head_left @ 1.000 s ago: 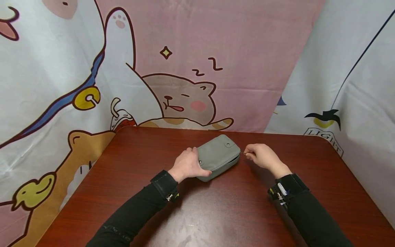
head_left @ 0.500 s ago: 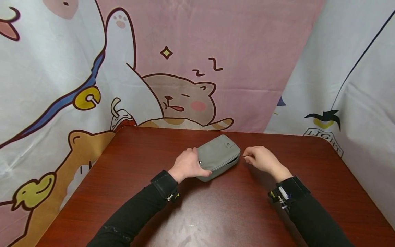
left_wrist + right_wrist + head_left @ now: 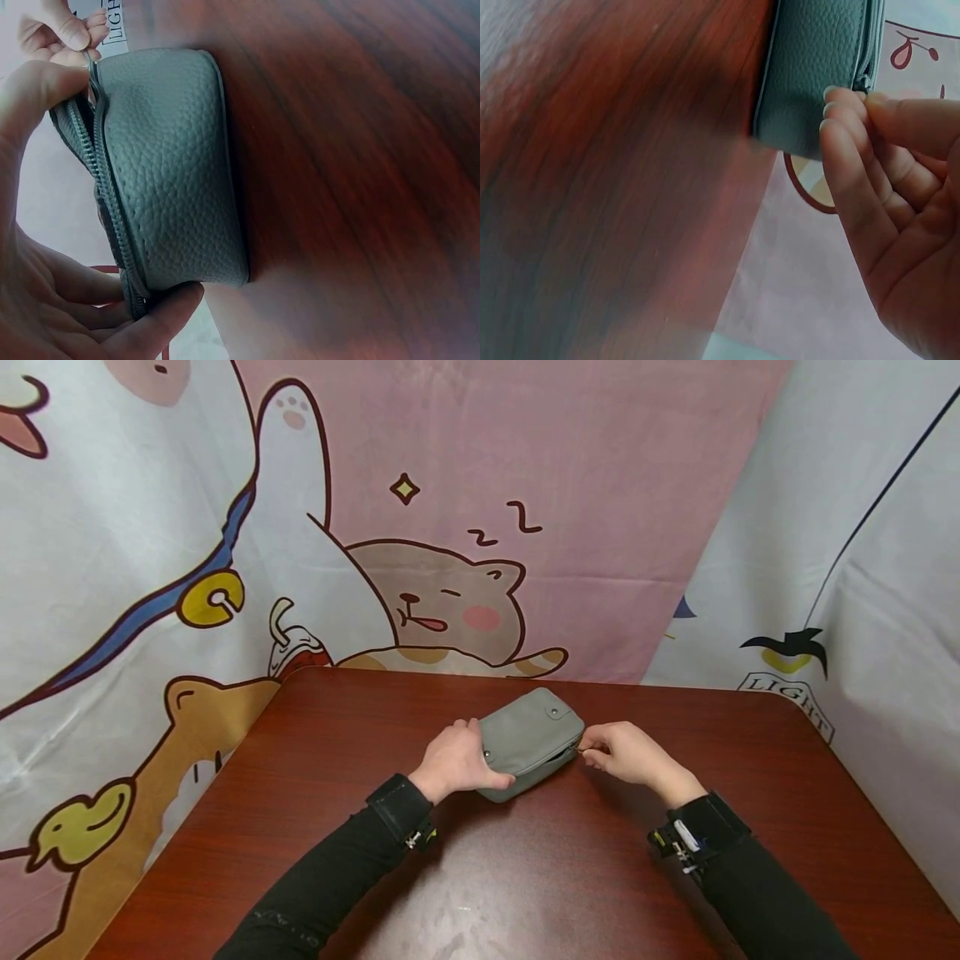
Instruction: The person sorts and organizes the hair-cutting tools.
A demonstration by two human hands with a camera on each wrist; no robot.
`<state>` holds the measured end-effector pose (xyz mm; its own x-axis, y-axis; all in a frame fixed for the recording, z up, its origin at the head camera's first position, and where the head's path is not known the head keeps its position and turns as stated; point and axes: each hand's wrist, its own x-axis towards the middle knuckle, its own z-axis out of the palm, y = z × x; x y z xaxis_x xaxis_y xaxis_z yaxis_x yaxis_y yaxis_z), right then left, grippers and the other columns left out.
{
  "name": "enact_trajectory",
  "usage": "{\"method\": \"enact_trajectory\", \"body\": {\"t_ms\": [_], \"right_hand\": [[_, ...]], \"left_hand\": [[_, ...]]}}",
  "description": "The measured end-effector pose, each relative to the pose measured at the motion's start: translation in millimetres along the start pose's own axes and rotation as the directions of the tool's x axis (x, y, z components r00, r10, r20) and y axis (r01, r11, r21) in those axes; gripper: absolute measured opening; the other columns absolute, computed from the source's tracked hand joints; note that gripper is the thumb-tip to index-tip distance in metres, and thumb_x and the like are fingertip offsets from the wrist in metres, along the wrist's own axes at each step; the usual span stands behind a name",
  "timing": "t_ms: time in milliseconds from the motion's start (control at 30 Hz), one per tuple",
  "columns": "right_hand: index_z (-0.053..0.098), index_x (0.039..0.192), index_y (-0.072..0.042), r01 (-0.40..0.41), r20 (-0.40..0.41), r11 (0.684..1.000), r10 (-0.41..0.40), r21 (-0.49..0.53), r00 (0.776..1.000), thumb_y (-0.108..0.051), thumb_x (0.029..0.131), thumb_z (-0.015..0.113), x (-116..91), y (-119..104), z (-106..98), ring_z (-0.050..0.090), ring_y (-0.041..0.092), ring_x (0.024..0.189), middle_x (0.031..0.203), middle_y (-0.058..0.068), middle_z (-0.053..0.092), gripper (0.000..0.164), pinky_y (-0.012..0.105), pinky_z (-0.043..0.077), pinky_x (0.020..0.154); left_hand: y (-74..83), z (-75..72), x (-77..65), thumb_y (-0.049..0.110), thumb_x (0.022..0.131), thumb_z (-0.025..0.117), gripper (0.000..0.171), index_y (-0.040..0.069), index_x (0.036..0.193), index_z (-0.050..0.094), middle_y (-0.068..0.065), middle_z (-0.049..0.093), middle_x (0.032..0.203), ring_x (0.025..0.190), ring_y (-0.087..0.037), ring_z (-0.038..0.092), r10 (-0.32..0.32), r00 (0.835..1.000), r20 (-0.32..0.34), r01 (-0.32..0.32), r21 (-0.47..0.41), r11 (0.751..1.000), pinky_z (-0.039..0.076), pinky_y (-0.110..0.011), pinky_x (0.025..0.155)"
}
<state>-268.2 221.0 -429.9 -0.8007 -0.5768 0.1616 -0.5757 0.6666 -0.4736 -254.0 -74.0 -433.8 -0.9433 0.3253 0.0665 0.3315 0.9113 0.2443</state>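
A grey-green leather zip pouch (image 3: 528,735) lies on the table, its zipper (image 3: 94,161) partly parted along the near side. My left hand (image 3: 459,760) grips the pouch's left end, thumb along the front edge and fingers round the far side. At the right corner my right hand (image 3: 626,752) pinches the zipper pull (image 3: 577,748) between thumb and forefinger. In the right wrist view that hand (image 3: 889,172) covers most of the pull, and the slider (image 3: 862,81) shows just above its fingertips. Two snap buttons sit on the pouch's top.
The reddish-brown wooden table (image 3: 390,877) reaches back to a cloth backdrop (image 3: 600,527) with cartoon cats. White cloth (image 3: 885,610) hangs along the right side. Dark sleeves and small wrist-worn devices (image 3: 675,843) are on both arms.
My right hand has moved left and slightly nearer with the zipper pull, round the pouch's right corner onto the near side. My left hand and the pouch have stayed put.
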Motion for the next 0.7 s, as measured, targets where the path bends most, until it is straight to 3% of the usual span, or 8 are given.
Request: {"method": "enact_trajectory", "body": {"t_ms": [300, 700], "right_hand": [[0.069, 0.090, -0.007, 0.096, 0.028, 0.995, -0.097, 0.022, 0.995, -0.001, 0.090, 0.070, 4.7, -6.1, 7.1, 0.056, 0.002, 0.065, 0.073, -0.011, 0.062, 0.006, 0.026, 0.047, 0.059], [0.070, 0.092, -0.005, 0.095, 0.046, 0.995, -0.097, 0.041, 0.994, -0.004, 0.090, 0.070, 5.5, -10.0, 10.4, 0.058, 0.001, 0.066, 0.075, -0.011, 0.065, 0.003, 0.026, 0.049, 0.060]], "left_hand": [[-0.2, 0.8, 0.6, 0.072, 0.061, 0.077, 0.099, -0.006, 0.119, 0.056, -0.011, 0.058, 0.095, 0.079, -0.022, 0.059, -0.005, 1.000, -0.001, 0.005, 0.003, 1.000, 0.050, -0.034, 0.059], [0.2, 1.0, 0.8, 0.071, 0.061, 0.077, 0.099, -0.006, 0.119, 0.056, -0.011, 0.058, 0.095, 0.079, -0.022, 0.059, -0.001, 1.000, -0.005, 0.001, 0.013, 1.000, 0.050, -0.034, 0.059]]}}
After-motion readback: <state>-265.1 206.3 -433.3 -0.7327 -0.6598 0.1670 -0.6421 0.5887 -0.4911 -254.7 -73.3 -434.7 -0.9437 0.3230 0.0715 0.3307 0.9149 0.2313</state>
